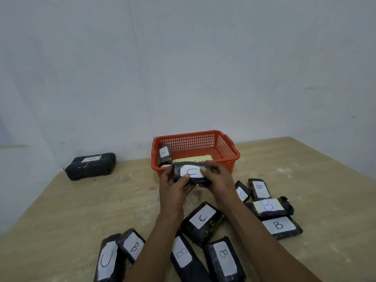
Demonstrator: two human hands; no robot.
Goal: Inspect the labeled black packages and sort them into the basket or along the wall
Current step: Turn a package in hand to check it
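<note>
Head view, the only one. Both hands hold one black package (191,173) up in front of the near wall of the red basket (225,143), clear of the table (71,210). The left hand (173,185) grips its left end, thumb on the edge of the white label; the right hand (215,178) grips the right end, thumb tip at the label's upper right corner. The label faces the camera and reads as a "C" turned on its side. Step in hand, as I judge it: reading the label before choosing a destination. To do it well, keep thumbs off the letter, square the label to the eyes, and turn the package so a sideways C is not misread as a U; hold at both ends so the soft wrap does not sag. The basket already holds a package marked "A" (164,154) leaning at its left wall, plus a yellow sheet (193,159) on its floor. A package by the wall (90,165) sits well to the left; its label is foreshortened, possibly "B", not certain. Hard to make out: the yellow sheet's writing is blocked by the held package; nothing shows which letter belongs where; the forearms cover parts of the unsorted pile (201,222) in the foreground, and the lowest packages are cut off by the frame edge. The underside of the held package is unseen.
</note>
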